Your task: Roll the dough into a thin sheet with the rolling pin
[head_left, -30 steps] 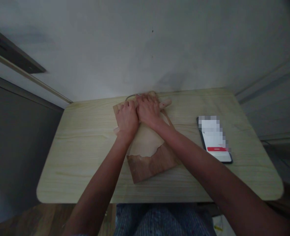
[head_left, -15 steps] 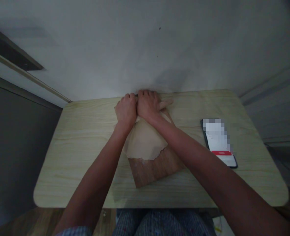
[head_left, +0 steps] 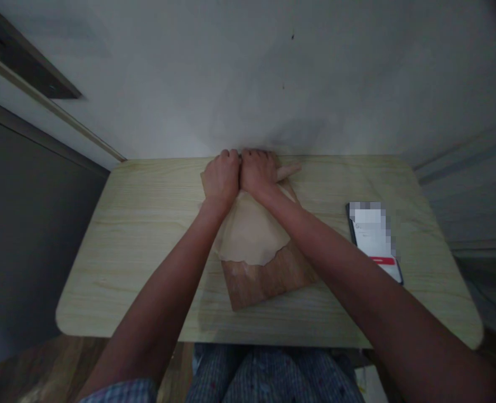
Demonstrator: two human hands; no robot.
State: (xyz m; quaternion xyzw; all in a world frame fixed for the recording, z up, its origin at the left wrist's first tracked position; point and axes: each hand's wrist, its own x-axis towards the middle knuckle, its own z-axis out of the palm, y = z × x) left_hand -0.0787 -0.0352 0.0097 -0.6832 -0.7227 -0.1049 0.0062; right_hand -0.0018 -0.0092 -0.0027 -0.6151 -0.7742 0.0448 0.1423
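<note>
My left hand (head_left: 223, 174) and my right hand (head_left: 258, 170) lie side by side at the far end of the board, both closed over a wooden rolling pin (head_left: 289, 171). One handle of the pin sticks out to the right of my right hand; its middle is hidden under my palms. Below my wrists a thin, pale sheet of dough (head_left: 254, 235) with a ragged near edge spreads over a brown wooden board (head_left: 268, 282). The sheet hangs slightly past the board's left side. My right forearm covers part of the board's right side.
The board rests on a light wood table (head_left: 147, 224) with rounded front corners. To the right lies a phone (head_left: 372, 235) with a lit screen, partly behind my right forearm. A white wall (head_left: 214, 78) rises directly behind the table's far edge.
The view has shifted a little, so the table and board sit slightly differently in it. Both hands stay closed on the rolling pin at the board's far end.
</note>
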